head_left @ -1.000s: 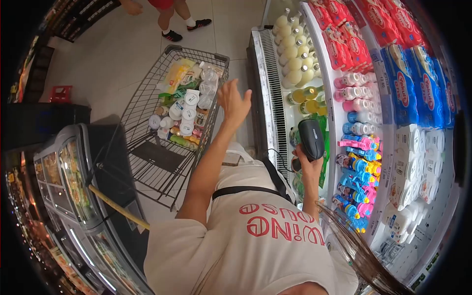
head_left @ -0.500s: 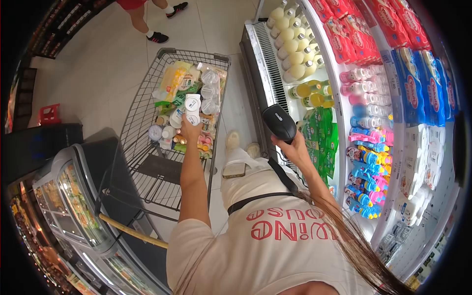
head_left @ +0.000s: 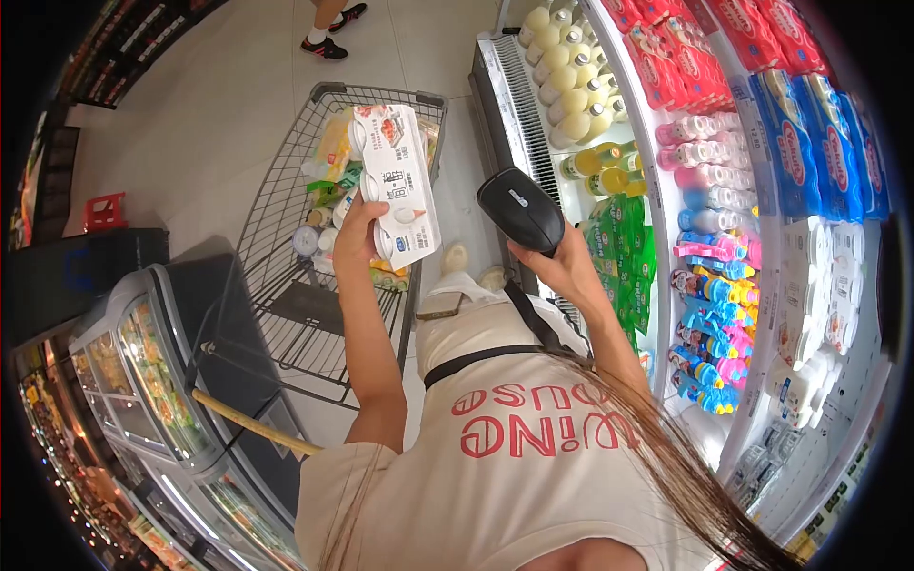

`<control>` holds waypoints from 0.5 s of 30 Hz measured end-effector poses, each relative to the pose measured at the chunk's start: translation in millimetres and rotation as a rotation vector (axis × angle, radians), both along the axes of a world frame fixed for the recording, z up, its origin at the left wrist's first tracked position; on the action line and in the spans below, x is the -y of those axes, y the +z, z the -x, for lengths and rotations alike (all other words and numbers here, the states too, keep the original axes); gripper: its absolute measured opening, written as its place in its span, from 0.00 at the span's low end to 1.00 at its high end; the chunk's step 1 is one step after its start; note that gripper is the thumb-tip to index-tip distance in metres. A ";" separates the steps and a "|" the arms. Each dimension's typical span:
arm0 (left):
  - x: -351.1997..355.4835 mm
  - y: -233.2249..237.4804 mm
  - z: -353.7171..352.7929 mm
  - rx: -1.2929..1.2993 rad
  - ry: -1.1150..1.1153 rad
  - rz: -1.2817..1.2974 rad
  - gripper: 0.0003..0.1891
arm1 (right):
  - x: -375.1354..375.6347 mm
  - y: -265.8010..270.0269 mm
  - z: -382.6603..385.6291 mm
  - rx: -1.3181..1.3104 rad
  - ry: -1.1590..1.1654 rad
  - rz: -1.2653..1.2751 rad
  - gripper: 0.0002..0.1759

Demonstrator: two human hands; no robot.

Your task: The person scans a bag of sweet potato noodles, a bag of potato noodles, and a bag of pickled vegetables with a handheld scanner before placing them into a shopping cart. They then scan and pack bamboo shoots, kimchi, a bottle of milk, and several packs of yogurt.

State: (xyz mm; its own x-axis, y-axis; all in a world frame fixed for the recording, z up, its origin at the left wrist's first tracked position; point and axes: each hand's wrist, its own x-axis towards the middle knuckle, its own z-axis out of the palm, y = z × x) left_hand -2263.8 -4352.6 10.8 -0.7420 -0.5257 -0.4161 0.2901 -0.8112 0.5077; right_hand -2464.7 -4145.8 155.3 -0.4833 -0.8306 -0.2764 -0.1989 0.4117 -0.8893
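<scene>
My left hand (head_left: pixel 359 233) grips a white multipack of yogurt cups (head_left: pixel 405 181) by its lower left side, with the printed cardboard face turned up toward me. The pack is held above the shopping cart (head_left: pixel 249 228) and hides much of what is inside. Around it show a yellow bag (head_left: pixel 333 143), a green packet (head_left: pixel 350 176) and a round-lidded tub (head_left: pixel 306 241). In my right hand (head_left: pixel 568 271) is a black handheld barcode scanner (head_left: pixel 521 211), its head pointing up and left, apart from the pack.
To the right, a chilled shelf holds pale bottles (head_left: pixel 569 86), green packs (head_left: pixel 621 257), small colourful bottles (head_left: pixel 709 314) and red packs (head_left: pixel 676 67). Glass-fronted display cabinets (head_left: pixel 157 381) stand at left. Another person's shoes (head_left: pixel 324 48) are beyond the cart, and a red stool (head_left: pixel 103 213) is farther left.
My left hand has lifted the yogurt multipack out of the cart and turned its printed face up. The scanner has moved slightly up and left. The other person's feet have shifted right.
</scene>
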 end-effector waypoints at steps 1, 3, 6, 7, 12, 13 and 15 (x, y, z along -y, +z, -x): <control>-1.2 6.2 6.1 -0.079 -0.027 -0.057 0.39 | -2.8 5.2 1.4 0.010 -0.014 -0.002 0.24; -10.3 12.2 24.4 -0.080 0.069 -0.046 0.37 | -6.3 21.6 4.1 0.084 -0.057 -0.080 0.26; -20.5 32.8 62.8 -0.553 0.067 -0.106 0.38 | -16.9 29.3 1.0 0.040 -0.132 0.103 0.26; -30.4 61.3 80.9 -0.708 0.087 -0.094 0.41 | -22.2 31.9 1.7 0.033 -0.136 0.100 0.27; -34.1 80.6 114.5 -0.888 -0.079 -0.288 0.44 | -39.6 52.6 -4.1 0.054 -0.208 0.153 0.24; -33.7 79.5 118.9 -0.911 -0.145 -0.317 0.43 | -43.7 54.5 -5.5 0.025 -0.209 0.180 0.24; -36.5 81.2 128.6 -1.008 -0.207 -0.409 0.42 | -50.4 62.3 -7.0 0.011 -0.196 0.167 0.23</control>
State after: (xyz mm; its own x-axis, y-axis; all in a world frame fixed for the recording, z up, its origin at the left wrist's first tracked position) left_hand -2392.4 -4316.1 92.0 -0.8961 -0.3136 0.3141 0.2596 -0.9443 -0.2021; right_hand -2457.7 -4095.3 217.6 -0.6375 -0.7558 -0.1494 -0.1198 0.2888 -0.9499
